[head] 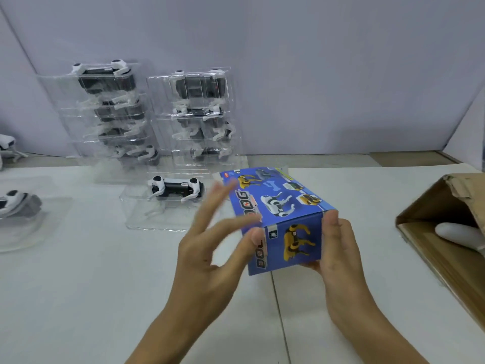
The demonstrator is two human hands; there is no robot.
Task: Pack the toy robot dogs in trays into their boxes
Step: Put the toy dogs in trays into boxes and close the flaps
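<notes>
**Head view: blue box held over white table**

Head camera, looking down and forward. Blue toy box [280,219] at centre, raised off the white table [78,298], tilted, near end panel with a yellow dog print facing the camera. Right hand [338,248] at four o'clock of the box, fingers curled round its right edge and underside, gripping. Left hand [210,248] at eight o'clock, fingers spread and loosely straight, blurred; fingertips at the box's left side, contact hard to judge. Single clear tray [157,208] with a white-and-black toy dog [175,189] lying flat at ten o'clock, just beyond the left fingers. Two stacks of filled trays [147,114] leaning against the grey wall at eleven o'clock. More dogs in trays [18,206] at nine o'clock, at the frame edge. Open cardboard carton [446,232] on its side at three o'clock, something white inside, not identifiable.
</notes>
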